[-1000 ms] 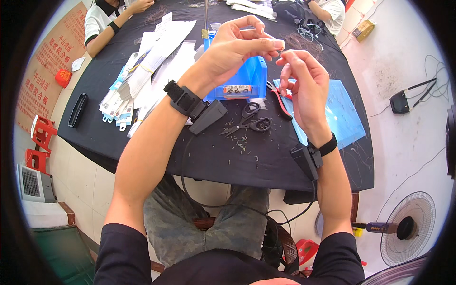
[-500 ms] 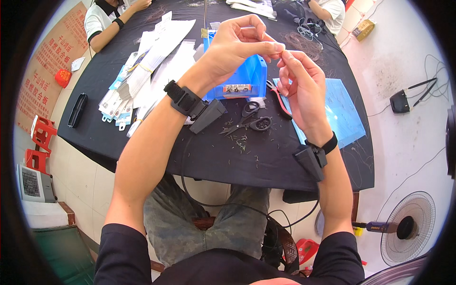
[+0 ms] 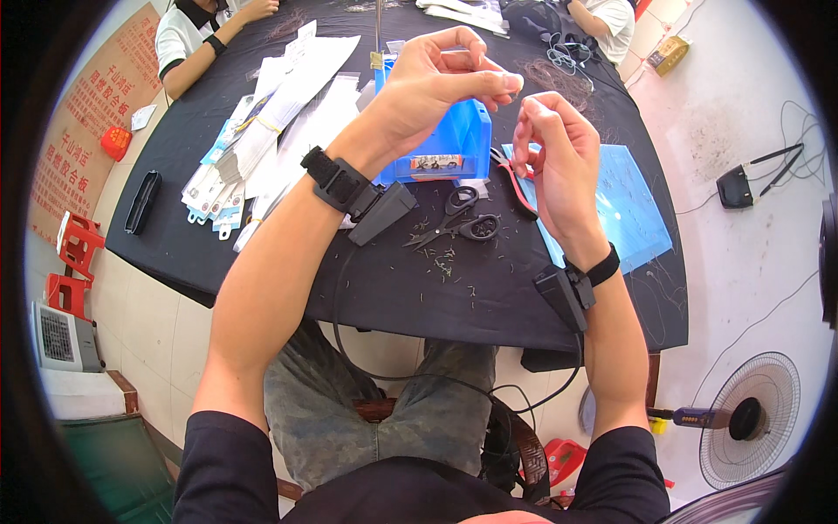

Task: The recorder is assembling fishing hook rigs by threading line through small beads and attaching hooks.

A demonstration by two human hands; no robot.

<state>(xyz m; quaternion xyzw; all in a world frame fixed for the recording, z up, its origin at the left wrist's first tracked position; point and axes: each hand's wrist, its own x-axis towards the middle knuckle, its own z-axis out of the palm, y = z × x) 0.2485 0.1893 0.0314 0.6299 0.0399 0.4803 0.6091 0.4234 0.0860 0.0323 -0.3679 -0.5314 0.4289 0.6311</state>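
Above the far part of the table my left hand [image 3: 445, 74] is raised with thumb and forefinger pinched together; whatever is between them is too small to name. My right hand [image 3: 559, 135] is close by on its right, a narrow gap apart, thumb against the curled fingers, and its fingertips also hide any thing they hold. Behind and below them stands a blue plastic bin [image 3: 476, 140]. Red-handled pliers [image 3: 521, 196] lie beside the bin, under the right hand. Black scissors [image 3: 454, 229] rest nearer to me, among small dark clippings.
White packaging strips [image 3: 279, 113] are piled on the left of the black-covered table [image 3: 401, 306]. A blue sheet [image 3: 637, 205] lies at the right. Loose thin line [image 3: 559, 83] is tangled farther back. Two other people sit across; a fan [image 3: 751, 419] stands at lower right.
My hands were touching at the fingertips and have come slightly apart. The right hand has shifted a little, while the left has stayed nearly still.
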